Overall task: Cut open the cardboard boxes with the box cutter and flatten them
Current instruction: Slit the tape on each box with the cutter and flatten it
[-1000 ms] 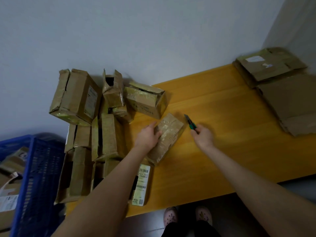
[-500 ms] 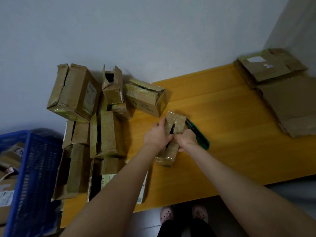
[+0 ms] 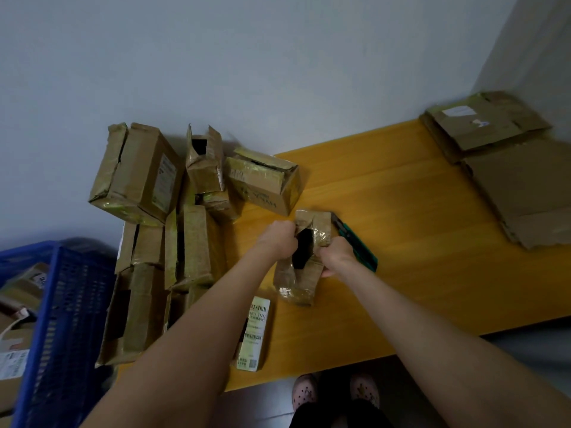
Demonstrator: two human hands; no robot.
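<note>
Cardboard box, small, crinkled, tape-glossy, between left hand and right hand.

Pretty plain room. The back wall is bare, painted a pale grey-blue. A second wall meets it on the right, so there's a corner just above the far right end of the table. The table has a yellow-orange wood-grain top and sits against the back wall, with its near edge cutting across the lower part of the view. Below that edge is a dark grey floor that looks smooth. Off the table's left end stands a blue plastic crate with perforated sides. The light is dim and even, shadows are soft, and the tabletop has a mild sheen.
</note>
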